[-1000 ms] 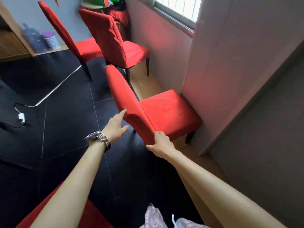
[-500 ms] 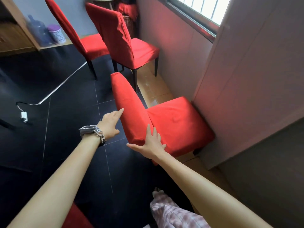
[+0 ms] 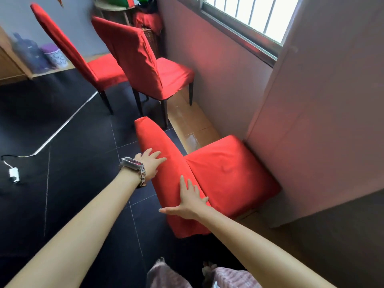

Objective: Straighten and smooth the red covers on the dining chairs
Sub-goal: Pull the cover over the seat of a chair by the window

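While both palms lie flat on the back of the nearest chair, my left hand [image 3: 151, 163] presses the red cover [image 3: 228, 173] high on the backrest, fingers straight and spread. My right hand [image 3: 190, 201] presses lower down, fingers straight, thumb out sideways off the cloth. Neither hand grips anything. Cover sits on the chair just beside the pale pillar [image 3: 311, 121] under the window [image 3: 249, 15]; seat part shows light wrinkles, and the hem hangs loose below my right hand. Watch [image 3: 132, 163] on my left wrist. Two more red-covered chairs [image 3: 145, 59] stand further back. White adapter [image 3: 14, 173] with its cable lies on the dark tile floor [image 3: 72, 173], left side.
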Available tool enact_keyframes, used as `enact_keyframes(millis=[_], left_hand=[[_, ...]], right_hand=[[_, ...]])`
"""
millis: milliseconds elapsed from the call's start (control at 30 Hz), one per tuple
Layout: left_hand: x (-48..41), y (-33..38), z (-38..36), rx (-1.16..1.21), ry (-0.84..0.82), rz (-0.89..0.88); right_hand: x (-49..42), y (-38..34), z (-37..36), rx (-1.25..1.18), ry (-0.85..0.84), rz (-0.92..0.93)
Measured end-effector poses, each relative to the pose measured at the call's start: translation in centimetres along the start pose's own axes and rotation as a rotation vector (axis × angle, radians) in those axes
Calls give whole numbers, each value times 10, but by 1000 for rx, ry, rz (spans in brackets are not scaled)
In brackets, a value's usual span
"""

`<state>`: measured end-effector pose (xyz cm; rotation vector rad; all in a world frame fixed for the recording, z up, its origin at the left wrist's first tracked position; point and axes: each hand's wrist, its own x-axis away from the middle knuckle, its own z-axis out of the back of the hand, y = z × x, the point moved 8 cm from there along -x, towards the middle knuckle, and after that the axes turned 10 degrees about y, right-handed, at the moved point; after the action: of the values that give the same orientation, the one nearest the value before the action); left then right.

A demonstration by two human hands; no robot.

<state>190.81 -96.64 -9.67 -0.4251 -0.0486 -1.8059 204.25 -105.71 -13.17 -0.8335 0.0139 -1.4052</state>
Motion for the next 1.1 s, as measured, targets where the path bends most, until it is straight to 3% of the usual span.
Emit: enact_keyframes(millis=[267,367,500,633,733,833,1000,1100], left_hand=[[-52,0,-2,-91,-52,-337],[-68,-4,-2,4,-24,-333],[-97,-21,-11,-62,-51,-365],[-126,-26,-17,-91,-75,-405],[-142,-23,-22,-142,-93,-401],[-160,-26,-21,-215,-115,-362],[-193,-46,-18,-239,-81,-255],[-217,-64,-26,-159,-87,-185]], right_hand=[[-25,-35,-13,67,94,-101],[-30,-38,-14,25,171,-164],[-25,-25,-6,-89,282,-261],[-13,-17,-15,44,309,-296],[-3,-16,-20,97,367,-275],[7,-6,-19,2,404,-338],[30,24,-15,-283,466,-662],[39,34,-22,-387,419,-832]])
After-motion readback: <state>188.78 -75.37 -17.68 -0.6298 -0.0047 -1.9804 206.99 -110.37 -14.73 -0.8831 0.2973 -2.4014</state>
